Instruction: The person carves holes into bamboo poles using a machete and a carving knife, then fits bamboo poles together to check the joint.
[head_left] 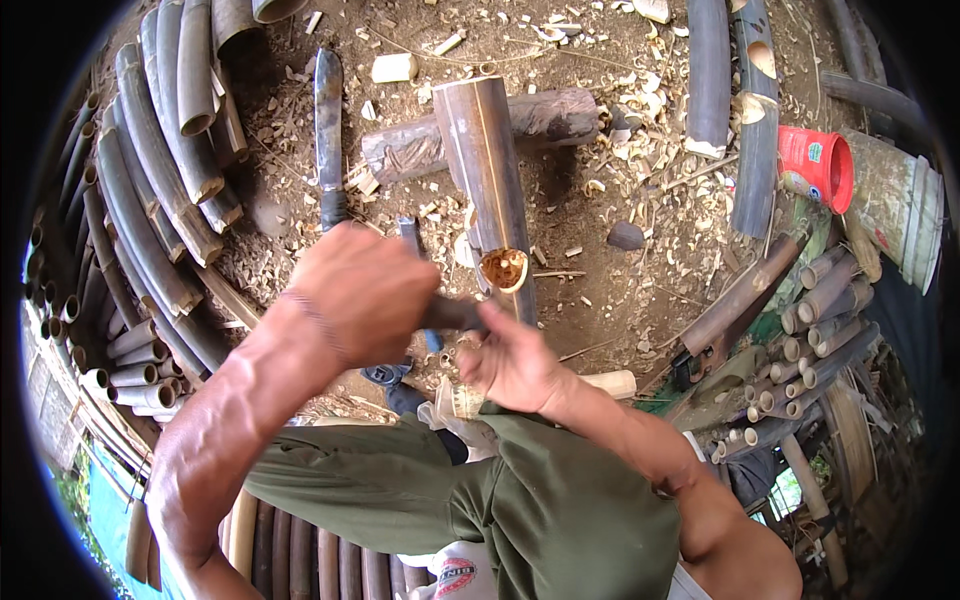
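Note:
My left hand (368, 290) is closed round a short dark bar-like piece (457, 314), whose kind I cannot make out. The thumb and fingers of my right hand (512, 362) pinch the piece's other end. Both hands are above my lap, slightly blurred. Beyond them a thick bamboo section (483, 150) leans over a log, with a hollow pale cut opening (504, 269) facing me. Just past my left hand lies a machete (328, 120), its dark grip partly hidden by that hand. A flat metal tool (410, 236) lies partly behind my hands.
The log (550, 118) lies across ground strewn with pale wood chips. Long bamboo poles (165, 160) are stacked at the left. At the right are more bamboo lengths (709, 80), a red bucket (815, 165), a dirty white bucket (900, 205) and a pile of cut bamboo tubes (810, 350).

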